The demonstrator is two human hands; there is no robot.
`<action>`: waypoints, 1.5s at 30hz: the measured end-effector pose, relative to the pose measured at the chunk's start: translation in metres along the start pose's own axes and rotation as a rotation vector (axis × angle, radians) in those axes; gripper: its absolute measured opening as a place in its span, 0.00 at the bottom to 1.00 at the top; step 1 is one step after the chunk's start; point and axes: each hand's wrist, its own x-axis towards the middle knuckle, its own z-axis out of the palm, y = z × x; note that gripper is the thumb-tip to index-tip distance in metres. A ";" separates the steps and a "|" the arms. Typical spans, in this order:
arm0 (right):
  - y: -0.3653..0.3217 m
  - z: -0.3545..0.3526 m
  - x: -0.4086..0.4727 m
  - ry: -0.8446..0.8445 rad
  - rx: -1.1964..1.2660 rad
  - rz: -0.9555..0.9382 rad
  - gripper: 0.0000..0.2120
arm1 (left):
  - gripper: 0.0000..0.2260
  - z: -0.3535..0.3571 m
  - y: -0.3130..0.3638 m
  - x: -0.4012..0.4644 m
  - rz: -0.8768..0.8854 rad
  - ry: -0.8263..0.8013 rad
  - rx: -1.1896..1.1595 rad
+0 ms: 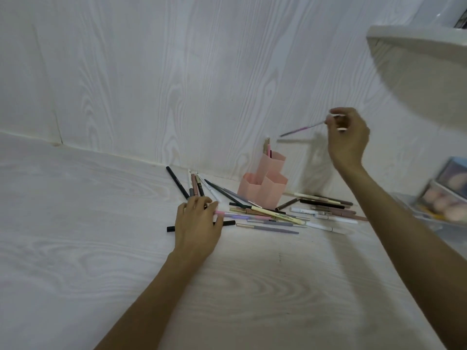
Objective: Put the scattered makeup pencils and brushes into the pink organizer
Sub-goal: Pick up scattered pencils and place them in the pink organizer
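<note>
While the pink plastic organizer of stepped hexagonal tubes [264,184] stands on the pale wood-grain tabletop [101,248] close to the matching wall, the right hand [347,136] hangs in the air above and to the right of it, its fingertips pinching one end of a thin pink-and-grey makeup pencil [302,128] that slants down-left toward the organizer's tallest tube. Two or three sticks [267,147] already stand in that tallest, rearmost tube. The left hand [198,223] rests palm-down on the tabletop to the left of the organizer, fingers curled over the near ends of the scattered makeup pencils and brushes [267,214], touching a pink one; whether it actually grips any cannot be told. The scattered pile fans out left, in front and right of the organizer's base.
</note>
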 end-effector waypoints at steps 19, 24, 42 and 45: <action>0.029 -0.003 -0.163 -0.857 -0.182 -0.263 0.15 | 0.05 -0.008 0.002 0.001 -0.050 0.000 -0.266; 0.054 -0.009 -0.189 -0.856 -0.206 -0.188 0.17 | 0.12 -0.014 0.006 0.002 -0.061 -0.103 -0.246; 0.037 -0.012 -0.193 -0.748 -0.198 -0.302 0.14 | 0.06 -0.009 0.016 0.036 -0.091 -0.331 -0.485; 0.013 -0.005 -0.211 -0.962 -0.053 -0.467 0.16 | 0.07 -0.009 0.017 0.035 -0.094 -0.285 -0.610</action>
